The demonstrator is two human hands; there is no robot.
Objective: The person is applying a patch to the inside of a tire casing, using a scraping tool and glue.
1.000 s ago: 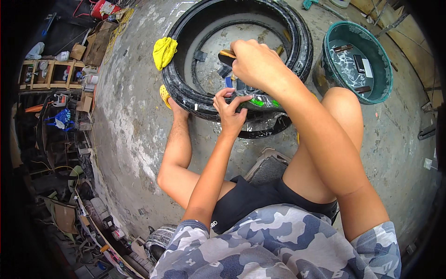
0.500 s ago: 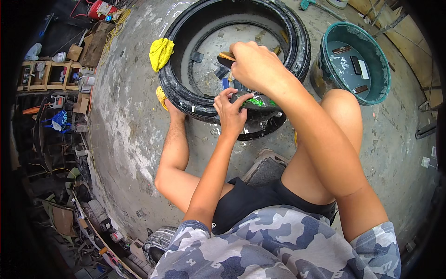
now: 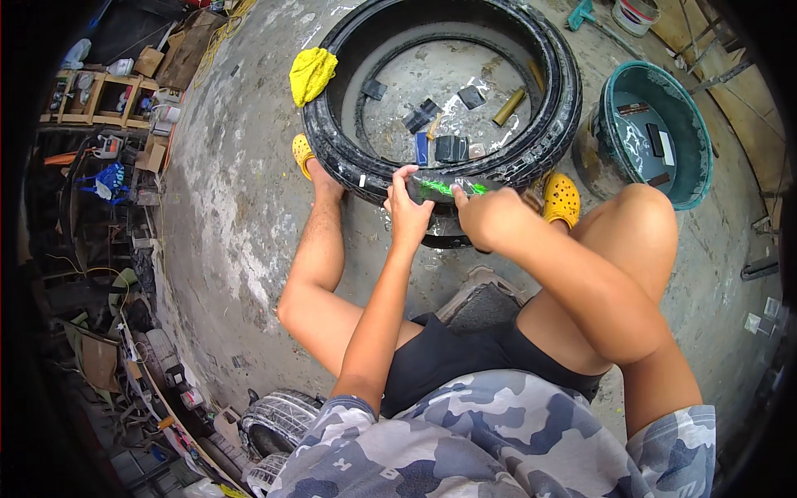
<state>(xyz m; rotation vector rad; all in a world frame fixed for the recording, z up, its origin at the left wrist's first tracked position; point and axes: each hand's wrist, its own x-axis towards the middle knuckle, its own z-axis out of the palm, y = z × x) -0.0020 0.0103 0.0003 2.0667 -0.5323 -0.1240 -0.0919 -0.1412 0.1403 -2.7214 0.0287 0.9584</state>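
Note:
A large black tyre [image 3: 340,158] lies on its side before me. At its near edge is a black rubber inner tube [image 3: 448,176] with bright green marks on it, its lower loop hanging below. My left hand [image 3: 407,214] grips the tube's left end, thumb and fingers curled round the edge. My right hand [image 3: 496,221] is closed in a fist over the tube's right part, its thumb by the green marks. Most of what it holds is hidden; a brownish end shows past the knuckles. Inside the tyre lie dark rubber patches [image 3: 452,149], a blue packet [image 3: 422,149] and a brass-coloured cylinder [image 3: 510,108].
A yellow cloth [image 3: 313,76] drapes over the tyre's left rim. To the right stands a green tub [image 3: 618,124] with water and floating pieces. A white bucket [image 3: 636,15] is at the far right. Cluttered shelves [image 3: 104,100] line the left; another tyre [image 3: 278,419] lies at lower left.
My right hand, holding a wooden-edged tool, has come down and nearer from above the tyre to the tube. The left hand keeps its grip. The view has shifted slightly.

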